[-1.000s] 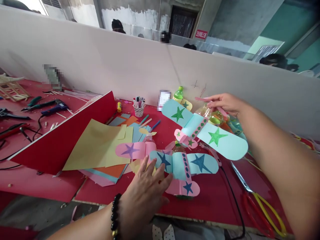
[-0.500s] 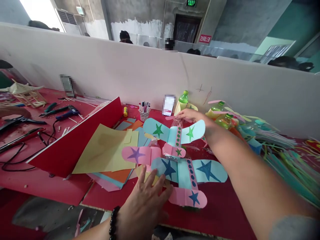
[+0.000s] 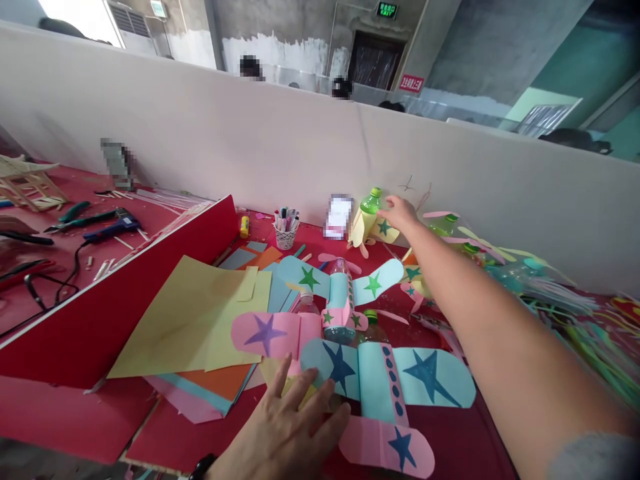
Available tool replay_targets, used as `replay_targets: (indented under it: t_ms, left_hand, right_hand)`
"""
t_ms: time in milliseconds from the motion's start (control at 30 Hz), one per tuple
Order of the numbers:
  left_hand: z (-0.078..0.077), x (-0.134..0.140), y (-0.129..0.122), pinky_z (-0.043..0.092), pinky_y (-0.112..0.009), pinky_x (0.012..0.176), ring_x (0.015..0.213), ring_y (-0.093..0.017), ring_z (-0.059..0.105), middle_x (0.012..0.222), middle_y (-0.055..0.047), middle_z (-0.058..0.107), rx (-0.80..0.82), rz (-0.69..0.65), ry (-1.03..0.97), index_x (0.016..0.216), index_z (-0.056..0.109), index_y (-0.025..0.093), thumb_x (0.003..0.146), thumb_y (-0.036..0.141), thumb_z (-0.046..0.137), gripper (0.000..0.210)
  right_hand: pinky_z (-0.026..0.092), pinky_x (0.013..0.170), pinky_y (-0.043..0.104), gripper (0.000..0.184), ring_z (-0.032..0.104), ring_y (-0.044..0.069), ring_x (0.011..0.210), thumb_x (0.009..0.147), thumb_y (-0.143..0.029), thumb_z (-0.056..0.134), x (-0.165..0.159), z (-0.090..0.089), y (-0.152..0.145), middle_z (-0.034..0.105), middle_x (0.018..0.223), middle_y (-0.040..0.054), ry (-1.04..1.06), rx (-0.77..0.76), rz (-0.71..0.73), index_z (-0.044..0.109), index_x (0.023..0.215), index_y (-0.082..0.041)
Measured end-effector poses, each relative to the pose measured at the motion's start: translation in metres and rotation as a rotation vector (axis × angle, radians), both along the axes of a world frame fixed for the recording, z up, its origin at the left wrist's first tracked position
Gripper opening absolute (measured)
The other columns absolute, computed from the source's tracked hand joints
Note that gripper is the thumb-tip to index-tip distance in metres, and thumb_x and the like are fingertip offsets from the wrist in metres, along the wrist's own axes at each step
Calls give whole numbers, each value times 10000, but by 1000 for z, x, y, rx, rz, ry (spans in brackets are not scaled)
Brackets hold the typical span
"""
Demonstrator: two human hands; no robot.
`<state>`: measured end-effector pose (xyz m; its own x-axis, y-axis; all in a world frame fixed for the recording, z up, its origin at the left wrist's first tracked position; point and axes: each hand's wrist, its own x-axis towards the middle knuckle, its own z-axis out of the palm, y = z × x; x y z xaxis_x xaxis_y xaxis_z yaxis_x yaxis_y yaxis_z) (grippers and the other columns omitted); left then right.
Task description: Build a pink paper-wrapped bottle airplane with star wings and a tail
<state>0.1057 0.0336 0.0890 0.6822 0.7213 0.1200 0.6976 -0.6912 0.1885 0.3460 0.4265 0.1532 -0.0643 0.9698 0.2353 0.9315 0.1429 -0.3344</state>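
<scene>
Where the red tabletop (image 3: 173, 437) ends, a partition (image 3: 280, 147) stands.

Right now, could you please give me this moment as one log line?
right hand: beside green bottle, contact unclear | left hand: spread, at blue-star plane, contact unclear | green-star plane: free of both hands

Partition: long white partition board (image 3: 200, 147), spanning 10 to 2 o'clock.
Far wall: bare grey concrete wall (image 3: 280, 17) at 12 o'clock, patched white lower down.
Doorway: dark doorway (image 3: 375, 61) at 1 o'clock, below a lit green EXIT sign (image 3: 387, 9).
Notice: red sign (image 3: 411, 83), white characters, 1 o'clock.
Side wall: teal wall (image 3: 613, 57) at 2 o'clock.
Light: white glare (image 3: 77, 17) at 10 o'clock, beside a louvred vent (image 3: 129, 20).
Table: red tabletop (image 3: 170, 447), bare at 7 o'clock.
</scene>
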Motion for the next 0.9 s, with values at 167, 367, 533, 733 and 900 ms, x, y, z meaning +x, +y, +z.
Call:
replay_targets:
  t_ms: [167, 367, 533, 733, 900]
  left_hand:
    - [-18, 1, 5, 301, -507, 1137, 1071, -248, 607, 1169, -14, 685, 258, -5, -42, 1267, 551, 310, 923, 272, 548, 346]
    - [-19, 4, 5, 152, -478, 1197, 1032, -184, 592, 1072, 27, 682, 459, 94, -135, 1135, 624, 296, 932, 262, 563, 214]
    - [-3, 1, 2, 263, -473, 1163, 1064, -208, 589, 1137, -8, 665, 316, 9, -49, 1218, 582, 284, 929, 323, 562, 293]
    - [0, 3, -6, 223, -582, 1160, 1165, -273, 559, 1231, -22, 641, 62, 50, -51, 1288, 530, 309, 918, 484, 538, 409]
    - [18, 9, -13, 268, -689, 1097, 1251, -334, 504, 1324, -44, 593, -144, 101, -30, 1310, 516, 324, 893, 628, 495, 517]
  right_hand:
    - [373, 1070, 366, 640, 442, 262, 1319, 828, -292, 642, -6, 8, 35, 418, 1489, 140, -64, 132, 96, 430, 1423, -189]
    - [446, 903, 374, 386, 583, 277, 1058, 770, -245, 652, -12, 10, 48, 598, 1236, 128, -118, 183, 74, 621, 1153, -202]
    - [451, 754, 327, 203, 607, 236, 841, 741, -323, 704, -12, 27, 34, 687, 889, 69, -124, 197, 48, 674, 905, -208]
    - [449, 698, 331, 227, 606, 216, 741, 798, -403, 666, -8, 61, 7, 667, 729, 65, -50, 207, 0, 675, 722, -190]
    - [455, 632, 325, 271, 576, 189, 648, 773, -460, 700, -1, 77, -20, 646, 664, 47, 48, 179, -12, 708, 777, -189]
